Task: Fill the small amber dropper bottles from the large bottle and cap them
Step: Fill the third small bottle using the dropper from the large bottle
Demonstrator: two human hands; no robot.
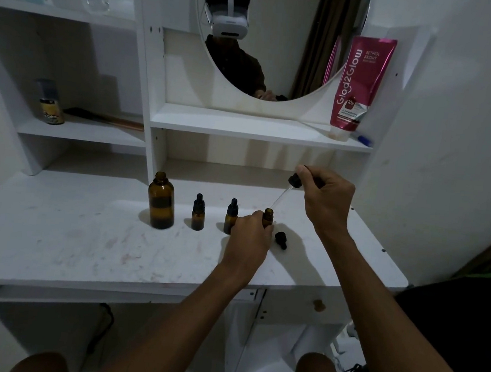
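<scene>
Left hand (250, 230) gripped open vial (267, 217). Right hand (325, 197) pinched dropper (286, 194), tip at vial's mouth. Loose cap (281, 238) just right of left hand.

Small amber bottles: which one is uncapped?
The rightmost small bottle, held by the left hand; its neck is open. The other two small bottles wear black dropper caps.

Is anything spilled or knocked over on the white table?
No spill shows. One odd thing: a black dropper cap lies on its side on the table, right of the open small bottle that the left hand holds. The large bottle stands open too. Faint reddish smudges mark the tabletop.
</scene>
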